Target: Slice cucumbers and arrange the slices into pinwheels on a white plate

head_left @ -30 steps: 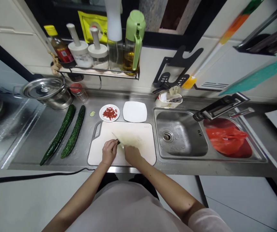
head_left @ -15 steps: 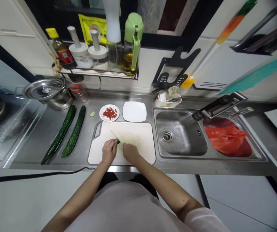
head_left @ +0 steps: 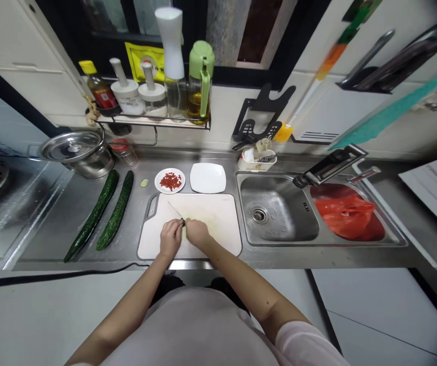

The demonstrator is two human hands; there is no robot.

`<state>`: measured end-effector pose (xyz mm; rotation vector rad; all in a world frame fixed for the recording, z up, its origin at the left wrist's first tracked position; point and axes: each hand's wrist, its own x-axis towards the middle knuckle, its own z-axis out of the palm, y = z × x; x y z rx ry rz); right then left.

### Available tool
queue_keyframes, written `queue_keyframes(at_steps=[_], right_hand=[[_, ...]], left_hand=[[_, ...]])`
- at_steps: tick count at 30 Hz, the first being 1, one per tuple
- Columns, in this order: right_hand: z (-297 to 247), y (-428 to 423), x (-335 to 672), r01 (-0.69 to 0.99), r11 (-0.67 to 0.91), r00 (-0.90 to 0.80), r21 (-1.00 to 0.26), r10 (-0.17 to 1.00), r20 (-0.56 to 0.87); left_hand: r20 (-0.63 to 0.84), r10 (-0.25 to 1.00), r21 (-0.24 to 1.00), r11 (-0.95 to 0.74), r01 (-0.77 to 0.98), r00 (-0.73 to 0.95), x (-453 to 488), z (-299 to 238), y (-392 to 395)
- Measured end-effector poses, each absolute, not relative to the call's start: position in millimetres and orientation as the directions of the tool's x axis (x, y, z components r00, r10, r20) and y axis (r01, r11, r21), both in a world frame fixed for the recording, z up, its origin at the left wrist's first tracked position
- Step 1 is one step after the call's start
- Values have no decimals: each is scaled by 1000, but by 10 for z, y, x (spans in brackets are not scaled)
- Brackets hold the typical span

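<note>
My right hand [head_left: 196, 233] is closed round the handle of a knife [head_left: 174, 208], whose thin blade points up and left over the white cutting board [head_left: 222, 216]. Beside it, my left hand [head_left: 170, 239] has its fingers bent round a small dark green piece of cucumber [head_left: 183, 222], mostly hidden by the fingers. The two hands nearly meet at the blade. A faint pale-green wet stain marks the board. Left of the board lie two whole cucumbers, one smooth [head_left: 92, 216] and one bumpier [head_left: 115, 213].
Behind the board stand a plate of red bits [head_left: 161, 187] and a square white plate [head_left: 208, 178]. A light green slice [head_left: 144, 182] lies nearby. A steel pot [head_left: 89, 165] is at the left, a sink [head_left: 279, 236] at the right, and a bottle shelf [head_left: 146, 121] above.
Both hands stay at the board; my right hand has drawn slightly closer to the left, with the knife between them. The whole view has shifted slightly.
</note>
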<state>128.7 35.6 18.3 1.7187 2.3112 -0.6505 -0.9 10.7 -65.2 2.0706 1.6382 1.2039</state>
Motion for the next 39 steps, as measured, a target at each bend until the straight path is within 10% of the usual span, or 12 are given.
queue_keyframes(at_steps=[29, 39], right_hand=[[295, 196, 1578, 955, 191, -274, -225, 858, -435], [366, 111, 1878, 993, 116, -121, -36, 920, -372]], left_hand=[[404, 915, 688, -301, 660, -4, -2, -592, 146], [334, 931, 775, -182, 605, -147, -31, -523, 129]])
